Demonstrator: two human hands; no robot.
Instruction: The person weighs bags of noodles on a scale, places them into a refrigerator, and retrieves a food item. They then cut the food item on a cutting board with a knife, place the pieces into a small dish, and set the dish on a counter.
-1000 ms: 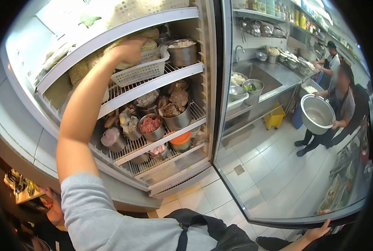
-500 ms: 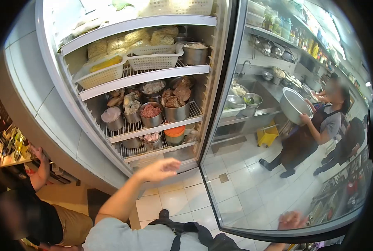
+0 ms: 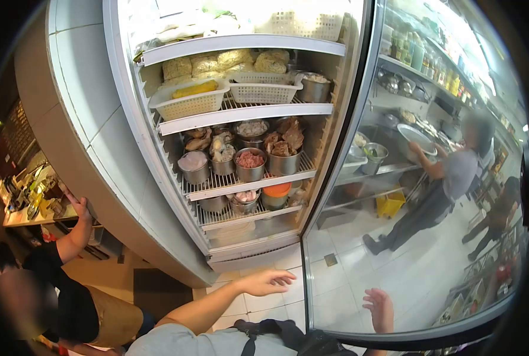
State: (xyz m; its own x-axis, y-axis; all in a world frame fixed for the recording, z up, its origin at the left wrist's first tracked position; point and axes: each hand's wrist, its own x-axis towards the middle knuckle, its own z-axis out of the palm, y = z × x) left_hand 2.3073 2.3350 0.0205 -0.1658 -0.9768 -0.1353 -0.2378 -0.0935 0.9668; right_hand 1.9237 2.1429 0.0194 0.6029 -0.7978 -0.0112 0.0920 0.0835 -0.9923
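My left hand (image 3: 268, 282) is held out empty in front of the fridge's lower end, fingers loosely stretched. My right hand (image 3: 380, 307) shows in the glass door (image 3: 341, 285) area near its bottom frame, fingers apart and slightly curled, with nothing in it. The door stands wide open to the right of the fridge. Inside, a steel pot of pink minced meat (image 3: 250, 165) sits on a wire shelf beside a pot of browned meat pieces (image 3: 284, 153). On the shelf below is a container with an orange lid (image 3: 276, 191). White plastic baskets (image 3: 188, 105) and bagged noodles (image 3: 235, 57) fill a higher shelf.
Through the glass, a person (image 3: 448, 172) holds a large metal basin (image 3: 410, 141) by a counter. A yellow bucket (image 3: 390, 203) stands on the tiled floor. At left, another person (image 3: 77, 308) rests a hand on the curved wall (image 3: 69, 148).
My view has shifted, so the fridge sits further right and lower. My right hand has risen with fingers spreading; my left remains extended. The person with the basin has turned towards the counter.
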